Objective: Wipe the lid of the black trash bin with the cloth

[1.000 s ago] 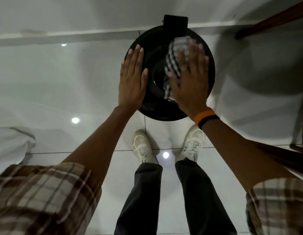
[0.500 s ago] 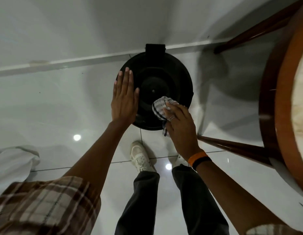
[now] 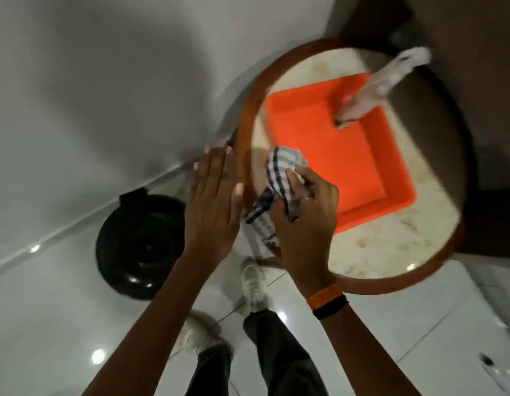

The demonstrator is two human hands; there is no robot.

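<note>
Head view: right hand (image 3: 303, 212) fingers closed around the bunched checked cloth (image 3: 279, 178), held over the near-left edge of the round table (image 3: 376, 252). Left hand (image 3: 212, 201) flat, fingers spread, empty. Black trash bin (image 3: 139, 241) stands on the floor beside the table's left edge, lid untouched. Judgement: set the cloth down in the orange tray (image 3: 348, 167) without trailing it over the rim.

orange tray (image 3: 328, 155) on round table (image 3: 362, 247), white floor tiles (image 3: 56, 310)
</note>
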